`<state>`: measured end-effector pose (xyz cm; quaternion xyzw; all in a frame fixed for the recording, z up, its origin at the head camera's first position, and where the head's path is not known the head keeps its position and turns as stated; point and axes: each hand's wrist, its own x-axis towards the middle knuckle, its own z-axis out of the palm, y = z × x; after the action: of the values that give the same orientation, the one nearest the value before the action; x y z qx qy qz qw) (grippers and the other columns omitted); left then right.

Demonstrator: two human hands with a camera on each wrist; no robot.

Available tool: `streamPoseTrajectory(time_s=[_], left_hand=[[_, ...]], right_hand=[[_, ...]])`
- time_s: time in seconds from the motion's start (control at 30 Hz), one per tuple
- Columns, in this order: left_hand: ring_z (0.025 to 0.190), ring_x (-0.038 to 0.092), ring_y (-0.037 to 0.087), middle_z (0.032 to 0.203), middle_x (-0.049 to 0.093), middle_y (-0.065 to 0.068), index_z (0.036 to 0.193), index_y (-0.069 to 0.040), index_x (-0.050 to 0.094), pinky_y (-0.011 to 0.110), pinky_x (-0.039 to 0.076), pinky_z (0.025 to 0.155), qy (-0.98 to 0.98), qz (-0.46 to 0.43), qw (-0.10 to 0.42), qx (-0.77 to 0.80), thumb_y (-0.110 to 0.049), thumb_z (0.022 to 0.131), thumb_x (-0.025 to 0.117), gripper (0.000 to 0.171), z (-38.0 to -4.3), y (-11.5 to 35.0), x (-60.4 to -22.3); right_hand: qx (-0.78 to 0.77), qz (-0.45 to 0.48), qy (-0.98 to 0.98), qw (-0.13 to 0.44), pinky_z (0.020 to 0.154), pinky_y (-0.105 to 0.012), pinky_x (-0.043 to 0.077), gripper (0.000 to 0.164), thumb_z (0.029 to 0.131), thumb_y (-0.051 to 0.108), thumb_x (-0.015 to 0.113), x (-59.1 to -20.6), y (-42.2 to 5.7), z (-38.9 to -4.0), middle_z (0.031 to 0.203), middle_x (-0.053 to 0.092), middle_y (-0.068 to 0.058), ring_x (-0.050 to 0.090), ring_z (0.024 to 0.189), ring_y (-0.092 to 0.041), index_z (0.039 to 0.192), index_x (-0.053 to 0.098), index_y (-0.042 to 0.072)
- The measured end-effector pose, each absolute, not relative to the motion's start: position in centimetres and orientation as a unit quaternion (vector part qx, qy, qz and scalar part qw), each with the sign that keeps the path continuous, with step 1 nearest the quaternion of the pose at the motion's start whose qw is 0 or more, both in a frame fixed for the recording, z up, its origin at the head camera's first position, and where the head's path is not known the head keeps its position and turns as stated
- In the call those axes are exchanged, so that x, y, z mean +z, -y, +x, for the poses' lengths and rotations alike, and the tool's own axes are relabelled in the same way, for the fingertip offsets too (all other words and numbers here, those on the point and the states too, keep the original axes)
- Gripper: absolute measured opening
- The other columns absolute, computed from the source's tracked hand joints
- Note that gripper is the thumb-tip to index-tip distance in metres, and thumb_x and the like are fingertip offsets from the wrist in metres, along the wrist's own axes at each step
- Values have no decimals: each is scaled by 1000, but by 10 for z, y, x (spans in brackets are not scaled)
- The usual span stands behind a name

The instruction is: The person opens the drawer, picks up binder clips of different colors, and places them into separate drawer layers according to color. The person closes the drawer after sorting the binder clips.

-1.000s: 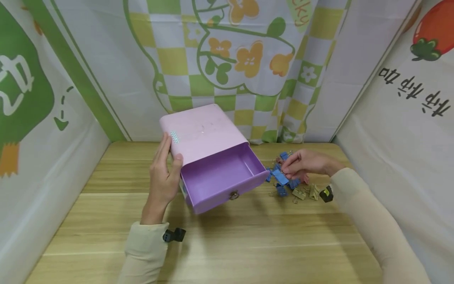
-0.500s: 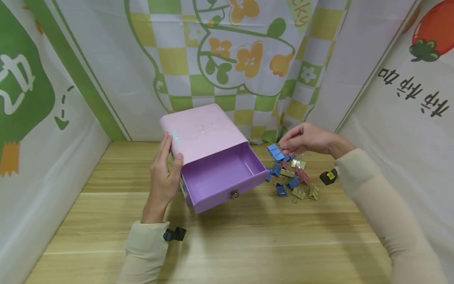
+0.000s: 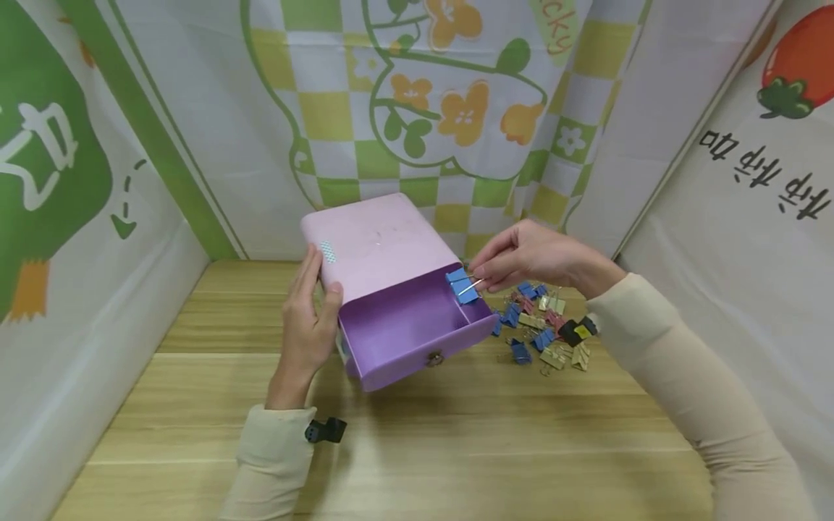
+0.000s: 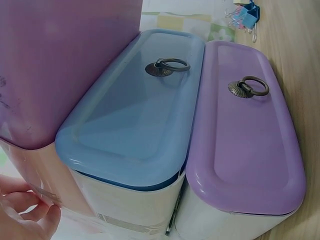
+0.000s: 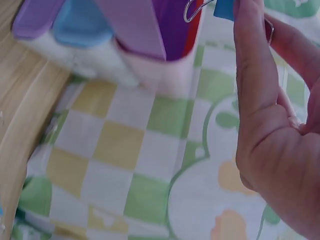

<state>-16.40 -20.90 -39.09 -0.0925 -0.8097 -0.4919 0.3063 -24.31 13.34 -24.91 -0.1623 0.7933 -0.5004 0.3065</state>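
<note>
A pink drawer cabinet point(image 3: 381, 242) stands on the table with its top purple drawer point(image 3: 397, 369) pulled out. My left hand point(image 3: 305, 336) rests against the cabinet's left side, thumb near the front edge. Between the thumb and fingers of my right hand point(image 3: 537, 257), a blue binder clip point(image 3: 461, 286) is pinched by its wire handles, over the drawer's right end. In the right wrist view only part of this blue clip point(image 5: 225, 9) shows. No clips show on the visible drawer floor. To the drawer's right lie several binder clips point(image 3: 542, 339) in blue, gold and pinkish red.
Beneath the pulled-out drawer, the left wrist view shows a closed blue drawer point(image 4: 135, 115) and a closed purple drawer point(image 4: 250, 150), each with a ring pull. A patterned curtain point(image 3: 456, 137) hangs behind the wooden table point(image 3: 456, 449).
My right hand picked the blue binder clip up from the pile, lifted it and carried it left over the drawer. My left hand stayed on the cabinet.
</note>
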Motion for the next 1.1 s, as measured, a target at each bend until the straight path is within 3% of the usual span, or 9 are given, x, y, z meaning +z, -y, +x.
streamPoseTrajectory(time_s=[0.3,0.5,1.1], left_hand=[[162,27,32,175,28,9,164,-5,36,54,24,135,812,-94,302,-490,-33,106,49,66,-164,209,-392],[163,27,31,175,28,8,164,-6,36,54,25,134,813,-89,301,-490,-34,105,49,66,-164,210,-391],[162,28,30,175,29,7,164,-7,37,52,26,134,811,-89,304,-491,-34,105,50,66,-165,211,-393]], right_hand=[[-493,-213,-769,346,99,-51,62,26,99,3,69,-258,-90,-227,111,80,-20,78,106,-36,123,73,-7],[-487,-236,-755,371,100,-52,62,23,100,1,66,-258,-61,-218,113,80,-21,79,104,-32,120,73,-7],[-417,-278,-767,401,90,-37,67,22,102,0,61,-282,-15,-201,105,82,-16,81,97,-23,118,74,-6]])
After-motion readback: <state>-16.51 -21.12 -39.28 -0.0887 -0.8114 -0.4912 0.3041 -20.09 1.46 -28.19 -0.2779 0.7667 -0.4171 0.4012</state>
